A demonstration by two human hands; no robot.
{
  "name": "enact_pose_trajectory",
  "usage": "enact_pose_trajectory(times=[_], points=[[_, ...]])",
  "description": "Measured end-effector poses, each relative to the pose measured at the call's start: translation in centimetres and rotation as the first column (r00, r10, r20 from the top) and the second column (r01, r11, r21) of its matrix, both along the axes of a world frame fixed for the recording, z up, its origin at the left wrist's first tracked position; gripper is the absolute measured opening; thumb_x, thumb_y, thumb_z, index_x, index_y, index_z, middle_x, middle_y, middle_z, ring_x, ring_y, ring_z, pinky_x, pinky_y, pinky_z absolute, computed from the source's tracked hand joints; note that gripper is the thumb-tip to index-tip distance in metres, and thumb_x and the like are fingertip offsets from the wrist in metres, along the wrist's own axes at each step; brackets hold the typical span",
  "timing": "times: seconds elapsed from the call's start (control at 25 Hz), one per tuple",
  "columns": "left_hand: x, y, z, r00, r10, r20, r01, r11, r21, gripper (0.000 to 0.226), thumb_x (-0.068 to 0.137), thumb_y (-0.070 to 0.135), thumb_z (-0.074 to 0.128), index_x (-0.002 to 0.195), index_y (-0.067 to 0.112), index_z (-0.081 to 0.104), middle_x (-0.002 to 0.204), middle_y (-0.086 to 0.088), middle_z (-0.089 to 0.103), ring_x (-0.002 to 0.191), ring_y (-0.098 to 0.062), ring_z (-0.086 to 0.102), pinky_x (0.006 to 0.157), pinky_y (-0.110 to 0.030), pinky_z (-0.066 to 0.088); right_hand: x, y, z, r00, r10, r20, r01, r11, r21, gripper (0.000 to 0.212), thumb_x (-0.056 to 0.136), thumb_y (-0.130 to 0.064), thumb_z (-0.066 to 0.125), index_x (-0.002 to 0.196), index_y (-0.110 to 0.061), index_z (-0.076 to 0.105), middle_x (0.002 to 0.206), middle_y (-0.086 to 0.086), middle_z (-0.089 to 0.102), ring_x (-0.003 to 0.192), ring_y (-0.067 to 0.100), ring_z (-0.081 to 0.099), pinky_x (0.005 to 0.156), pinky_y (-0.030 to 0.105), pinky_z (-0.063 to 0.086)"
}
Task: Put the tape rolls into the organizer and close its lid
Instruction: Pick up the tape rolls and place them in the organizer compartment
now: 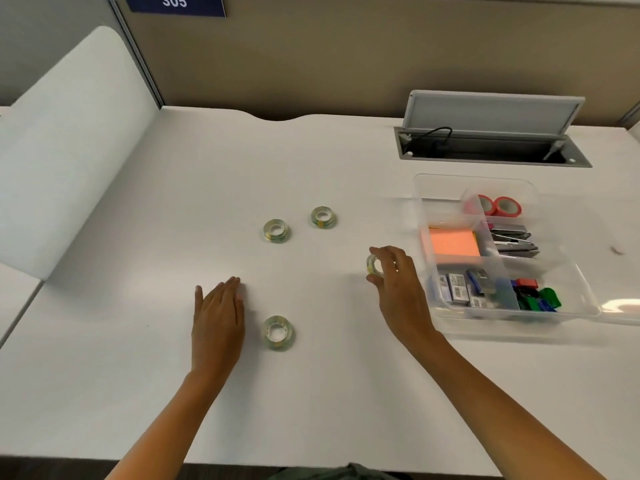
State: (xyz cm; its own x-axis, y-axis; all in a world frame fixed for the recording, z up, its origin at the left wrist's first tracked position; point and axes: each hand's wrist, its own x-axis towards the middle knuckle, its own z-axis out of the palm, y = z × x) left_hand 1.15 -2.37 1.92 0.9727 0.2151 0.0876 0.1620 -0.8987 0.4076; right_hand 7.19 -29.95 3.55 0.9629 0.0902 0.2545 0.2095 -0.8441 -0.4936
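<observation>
Three clear tape rolls lie flat on the white desk: one (276, 231) in the middle, one (323, 217) just right of it, and one (278, 332) nearer me. My right hand (394, 282) is shut on a fourth clear tape roll (374, 265), held on edge just left of the clear plastic organizer (446, 202). The organizer stands with no lid over it at the right, holding red tape rolls (498, 206), orange sticky notes, a stapler, staple boxes and coloured clips. My left hand (218, 317) rests flat on the desk, fingers together, left of the nearest roll.
An open cable hatch (491, 147) with a raised grey flap sits behind the organizer. A white divider panel (69, 150) borders the desk on the left. A beige partition runs along the back. A transparent sheet, perhaps the lid (623, 306), shows at the right edge.
</observation>
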Motion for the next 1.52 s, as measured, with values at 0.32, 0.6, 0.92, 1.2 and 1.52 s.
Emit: enact_pose_trajectory(times=[0.32, 0.6, 0.92, 1.2, 1.52], points=[[4.3, -10.5, 1.1, 0.954, -0.269, 0.136, 0.280, 0.957, -0.076, 0.040, 0.100, 0.020, 0.033, 0.134, 0.009, 0.050, 0.143, -0.008, 0.050, 0.139, -0.024, 0.038, 0.122, -0.038, 0.011, 2.8, -4.8, 4.2, 0.968, -0.098, 0.231, 0.061, 0.985, 0.161, 0.042, 0.087, -0.013, 0.068, 0.126, -0.009, 0.055, 0.120, 0.019, 0.052, 0.111, 0.021, 0.051, 0.093, 0.010, 0.037], [7.7, -15.7, -2.3, 0.930, -0.362, -0.064, 0.360, 0.932, -0.045, 0.056, 0.101, 0.034, 0.027, 0.152, 0.016, 0.013, 0.162, -0.001, 0.006, 0.150, -0.018, 0.004, 0.122, -0.031, 0.000, 11.0, -12.5, 5.5, 0.963, -0.220, 0.156, 0.188, 0.962, 0.200, 0.047, 0.080, -0.018, 0.075, 0.121, -0.004, 0.055, 0.121, 0.017, 0.055, 0.107, 0.028, 0.055, 0.085, 0.013, 0.039], [8.0, -16.0, -3.5, 0.937, -0.335, -0.099, 0.344, 0.933, 0.101, 0.060, 0.097, 0.041, 0.016, 0.152, 0.019, 0.010, 0.161, 0.003, 0.005, 0.149, -0.014, 0.001, 0.122, -0.035, 0.004, 19.5, -17.4, 3.8, 0.992, -0.080, -0.100, 0.024, 0.884, -0.466, 0.052, 0.074, -0.039, 0.078, 0.117, -0.014, 0.062, 0.122, 0.008, 0.062, 0.113, 0.030, 0.043, 0.088, 0.041, 0.036], [8.0, -16.2, -3.2, 0.938, -0.323, -0.129, 0.335, 0.939, 0.082, 0.060, 0.097, 0.042, 0.015, 0.152, 0.021, 0.006, 0.162, 0.005, 0.002, 0.149, -0.011, -0.002, 0.123, -0.034, 0.003, 21.7, -18.1, 3.0, 0.992, 0.119, -0.053, -0.124, 0.749, -0.650, 0.046, 0.067, -0.037, 0.084, 0.105, -0.016, 0.070, 0.128, 0.013, 0.043, 0.117, 0.034, 0.040, 0.090, 0.044, 0.034], [8.1, -16.2, -3.3, 0.938, -0.322, -0.128, 0.334, 0.940, 0.077, 0.059, 0.098, 0.042, 0.015, 0.152, 0.021, 0.007, 0.162, 0.005, 0.003, 0.149, -0.010, -0.002, 0.123, -0.033, 0.003, 22.5, -17.7, 2.9, 0.978, 0.178, -0.106, -0.202, 0.714, -0.670, 0.039, 0.067, -0.033, 0.085, 0.101, -0.019, 0.072, 0.126, 0.014, 0.043, 0.115, 0.035, 0.039, 0.090, 0.044, 0.035]])
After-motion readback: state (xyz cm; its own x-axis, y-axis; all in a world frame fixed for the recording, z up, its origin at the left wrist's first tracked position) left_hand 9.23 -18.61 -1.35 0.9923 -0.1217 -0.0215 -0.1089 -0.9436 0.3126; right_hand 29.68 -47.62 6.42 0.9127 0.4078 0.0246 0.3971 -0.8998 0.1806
